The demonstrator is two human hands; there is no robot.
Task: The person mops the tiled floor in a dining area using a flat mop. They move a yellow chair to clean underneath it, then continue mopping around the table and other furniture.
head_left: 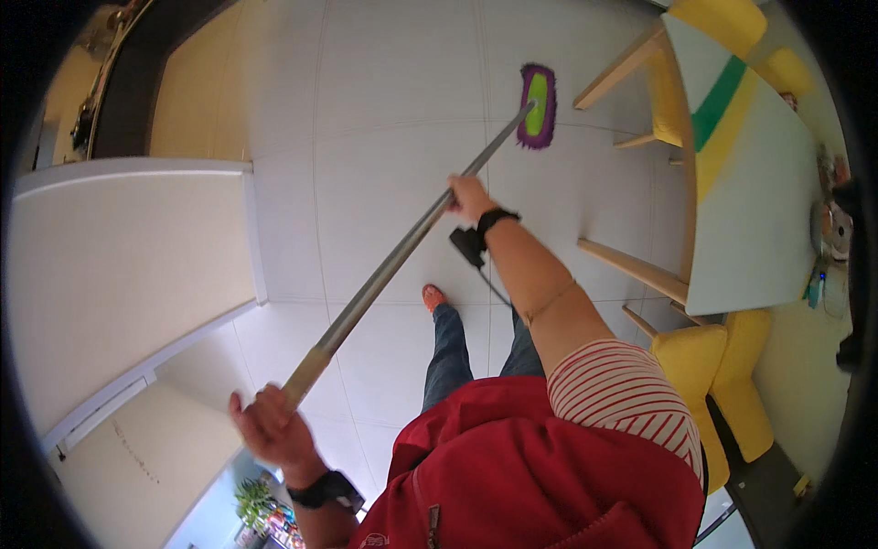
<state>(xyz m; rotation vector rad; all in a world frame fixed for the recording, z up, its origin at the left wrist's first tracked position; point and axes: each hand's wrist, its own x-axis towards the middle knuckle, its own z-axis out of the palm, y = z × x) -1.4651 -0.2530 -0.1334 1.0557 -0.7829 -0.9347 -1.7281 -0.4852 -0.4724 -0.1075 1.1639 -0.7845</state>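
A flat mop (400, 256) with a long grey pole slants across the view. Its purple fringed head with a lime-green plate lies on the tiled floor, close to a table leg. My right hand (468, 197) is closed around the pole partway down, the arm stretched forward. At the tan upper end of the pole, my left hand (274, 428) is closed on the grip, slightly blurred, with a finger partly lifted. Black bands circle both wrists, and a small black device with a cable hangs at the right one.
On the right stands a white table (759, 183) with green and yellow stripes and wooden legs. Yellow chairs (690, 352) are beside it. A cream cabinet or partition (137, 256) rises at the left. A plant (253, 501) shows at lower left. My foot (433, 297) stands on pale tiles.
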